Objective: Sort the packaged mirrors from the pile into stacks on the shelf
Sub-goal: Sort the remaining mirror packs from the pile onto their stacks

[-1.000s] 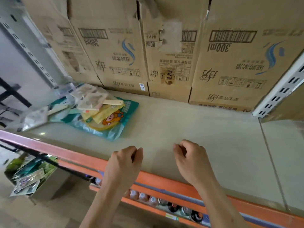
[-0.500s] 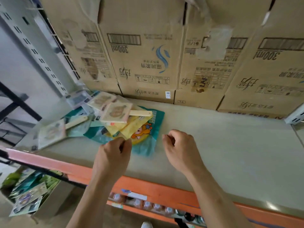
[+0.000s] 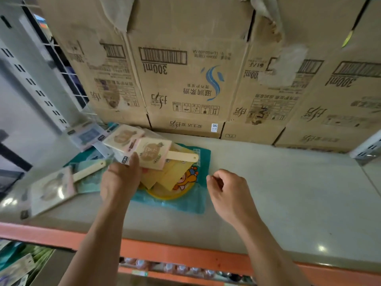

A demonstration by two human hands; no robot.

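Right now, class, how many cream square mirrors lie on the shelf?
3: the top mirror, in the left hand; one behind it; one at the left front of the shelf. More may be hidden.

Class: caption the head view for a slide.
Left hand grips a mirror atop the pile on the shelf; right hand hovers curled, empty.
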